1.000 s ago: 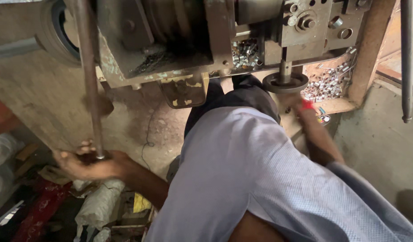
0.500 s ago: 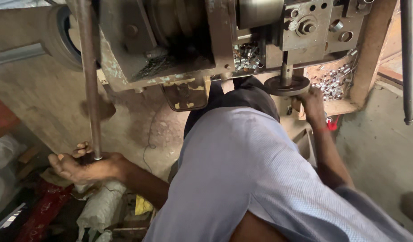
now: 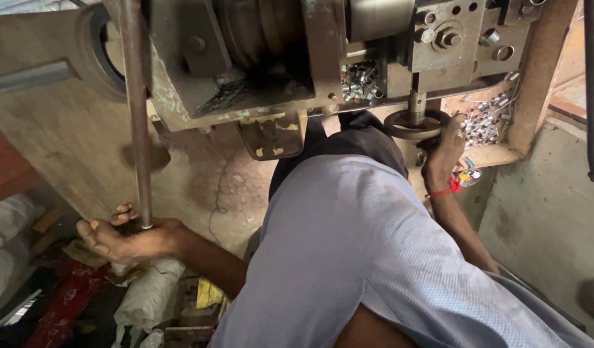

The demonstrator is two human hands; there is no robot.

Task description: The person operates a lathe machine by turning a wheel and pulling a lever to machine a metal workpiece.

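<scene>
I look down over my light blue shirt at a worn metal machine (image 3: 264, 58). My left hand (image 3: 126, 237) is wrapped around the lower end of a long steel lever rod (image 3: 136, 109) that hangs from the machine at the left. My right hand (image 3: 446, 151), with a red thread at the wrist, grips the rim of a small round handwheel (image 3: 413, 124) under the machine's right side. Several small shiny metal parts (image 3: 484, 119) lie in a pile just beyond that hand.
Another thin vertical rod (image 3: 593, 90) hangs at the far right. White sacks (image 3: 145, 299), red material (image 3: 65, 303) and scraps lie on the floor at the lower left. A rubber tyre-like ring (image 3: 94, 55) sits at the upper left against the concrete wall.
My right hand has risen from the pile of small parts to the handwheel and taken hold of its rim. My left hand has stayed on the lever rod.
</scene>
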